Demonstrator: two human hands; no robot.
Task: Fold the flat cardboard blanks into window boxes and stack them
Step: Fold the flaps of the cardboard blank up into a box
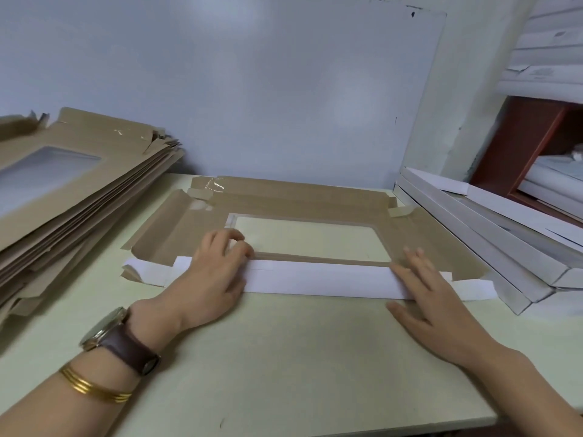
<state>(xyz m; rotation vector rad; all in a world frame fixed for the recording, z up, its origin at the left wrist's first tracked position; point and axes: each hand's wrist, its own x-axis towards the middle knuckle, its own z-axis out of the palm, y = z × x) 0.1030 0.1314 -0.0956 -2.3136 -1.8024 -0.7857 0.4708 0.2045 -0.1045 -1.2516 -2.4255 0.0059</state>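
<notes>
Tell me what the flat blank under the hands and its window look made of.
Flat brown blank with white folded flap: thin paperboard, matte kraft one face, white other; creases sharply. Rectangular clear window: probably plastic film, table shows through, faint sheen.

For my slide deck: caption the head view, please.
Left hand and right hand press the white near flap of a cardboard blank flat.

One camera, worn on the person's head, looks forward and down at close range over the table (299,357), facing the pale wall (252,89) behind it (wide-angle, so edges bow near the borders). The left hand (214,272) and right hand (435,298) lie mid-frame.
</notes>
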